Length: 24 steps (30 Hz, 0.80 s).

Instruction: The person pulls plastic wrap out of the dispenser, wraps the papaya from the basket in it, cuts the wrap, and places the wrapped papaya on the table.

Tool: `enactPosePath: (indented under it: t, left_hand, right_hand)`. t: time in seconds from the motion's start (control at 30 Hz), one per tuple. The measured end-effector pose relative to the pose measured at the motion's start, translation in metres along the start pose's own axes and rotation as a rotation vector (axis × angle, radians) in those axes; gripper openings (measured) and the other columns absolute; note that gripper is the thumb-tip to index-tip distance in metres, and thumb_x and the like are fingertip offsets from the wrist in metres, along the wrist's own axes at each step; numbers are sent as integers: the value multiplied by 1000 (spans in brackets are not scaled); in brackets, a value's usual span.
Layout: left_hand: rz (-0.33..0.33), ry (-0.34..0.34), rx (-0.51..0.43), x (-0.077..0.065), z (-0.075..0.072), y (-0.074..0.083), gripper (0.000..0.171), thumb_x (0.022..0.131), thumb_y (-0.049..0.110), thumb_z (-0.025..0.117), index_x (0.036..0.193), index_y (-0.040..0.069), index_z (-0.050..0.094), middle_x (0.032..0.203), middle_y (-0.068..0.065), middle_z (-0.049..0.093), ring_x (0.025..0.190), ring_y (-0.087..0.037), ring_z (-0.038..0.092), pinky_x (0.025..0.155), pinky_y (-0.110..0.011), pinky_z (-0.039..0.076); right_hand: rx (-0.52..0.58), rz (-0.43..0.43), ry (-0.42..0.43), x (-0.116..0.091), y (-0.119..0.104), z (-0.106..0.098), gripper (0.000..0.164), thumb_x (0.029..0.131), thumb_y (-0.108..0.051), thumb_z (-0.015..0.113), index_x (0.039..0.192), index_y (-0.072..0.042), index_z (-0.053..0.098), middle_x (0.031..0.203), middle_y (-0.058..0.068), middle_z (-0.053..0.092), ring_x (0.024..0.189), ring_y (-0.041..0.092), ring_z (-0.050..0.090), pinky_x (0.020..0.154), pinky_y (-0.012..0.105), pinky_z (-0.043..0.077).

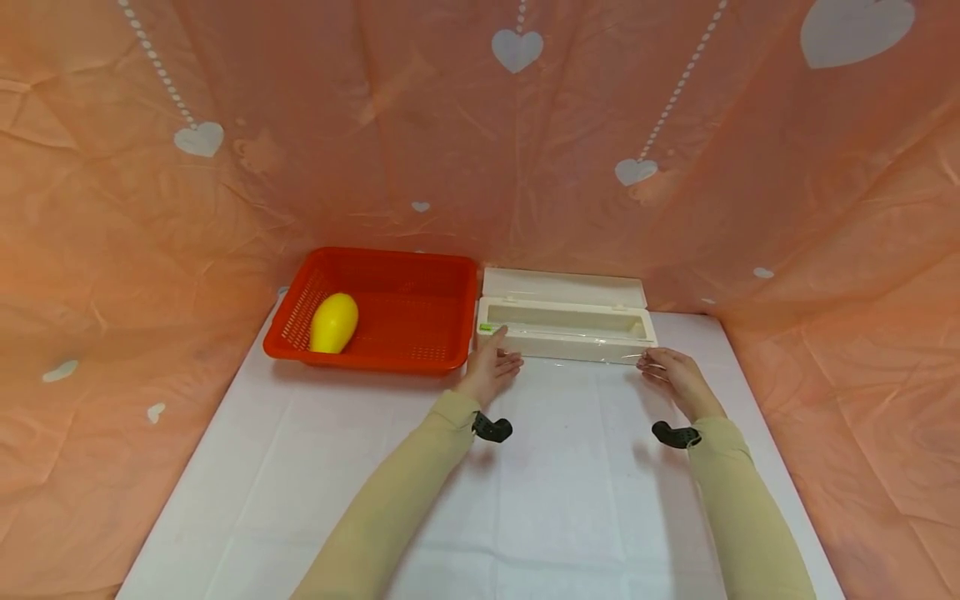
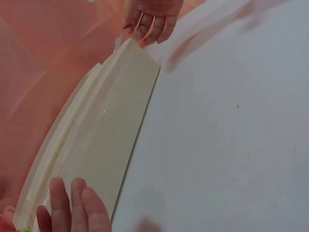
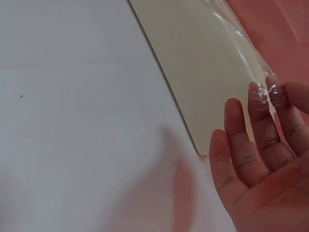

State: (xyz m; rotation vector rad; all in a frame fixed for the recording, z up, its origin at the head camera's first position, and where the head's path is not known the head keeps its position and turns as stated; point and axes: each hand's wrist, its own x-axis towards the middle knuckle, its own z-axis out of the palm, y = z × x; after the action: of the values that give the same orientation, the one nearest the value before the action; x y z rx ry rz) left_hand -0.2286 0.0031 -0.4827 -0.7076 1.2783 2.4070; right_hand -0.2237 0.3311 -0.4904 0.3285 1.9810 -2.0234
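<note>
Right hand (image 1: 678,383): thumb and index finger pinch clear film (image 3: 250,60) at the box's front right corner; the other fingers are extended, the film also lying over the middle fingertip. Left hand (image 1: 489,371): fingers extended before the box's left end, the raised thumb near a green piece (image 1: 486,328). Whether this hand also secures film cannot be told.

Handling advice: the film would likely run evenly if the right hand kept its pinch low and level with the front edge, pulling smoothly. The left hand would best steady its end of the box, as a light body may slide. Slack or a skewed pull could fold the film onto itself or make it cling to the fingers.

The white box (image 1: 570,346) lies between the hands and just beyond them, long side facing the person. It is long and narrow, with a plain front and a recessed trough; its lid (image 1: 562,287) is tipped back on the far side. The film is transparent, glossy, and crumpled at the right fingertips.
</note>
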Motion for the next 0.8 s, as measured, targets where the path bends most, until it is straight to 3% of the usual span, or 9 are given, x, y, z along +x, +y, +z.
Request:
enactPosePath:
  t: [0.17, 0.37, 0.5, 0.63, 0.8]
  left_hand:
    - [28, 13, 105, -2, 0, -4, 29, 85, 6, 50, 110, -10, 49, 105, -24, 59, 102, -33, 55, 87, -39, 44]
    - [115, -66, 110, -7, 3, -4, 28, 90, 4, 46, 113, -12, 46, 105, -24, 58, 99, -31, 57, 81, -36, 48]
    - [167, -117, 87, -7, 9, 9, 27, 93, 5, 43, 114, -12, 43, 111, -26, 55, 100, -32, 56, 83, -37, 47]
    - [183, -121, 150, -5, 11, 28, 25, 93, 6, 42, 108, -13, 48, 108, -25, 57, 97, -31, 58, 82, -36, 47]
    - [193, -136, 215, -5, 11, 45, 25, 93, 7, 42, 103, -13, 53, 106, -24, 59, 95, -32, 58, 81, -35, 48]
  right_hand:
    - [12, 2, -10, -3, 1, 0, 45, 90, -27, 51, 119, 6, 40, 96, 2, 59, 98, 17, 54, 99, 39, 30]
    - [15, -20, -16, -6, -7, -1, 48, 92, -25, 48, 123, 9, 36, 102, 7, 58, 97, 16, 54, 96, 34, 36]
    - [-1, -45, 3, -8, -16, -1, 49, 93, -25, 47, 125, 10, 35, 99, 4, 60, 95, 13, 55, 84, 25, 44]
    - [21, -42, 48, -8, -24, 3, 50, 92, -26, 49, 124, 9, 36, 99, 4, 61, 92, 10, 57, 73, 18, 46]
    - [80, -56, 103, -9, -35, 11, 33, 91, -23, 50, 111, 3, 51, 96, 7, 61, 89, 12, 57, 71, 18, 46]
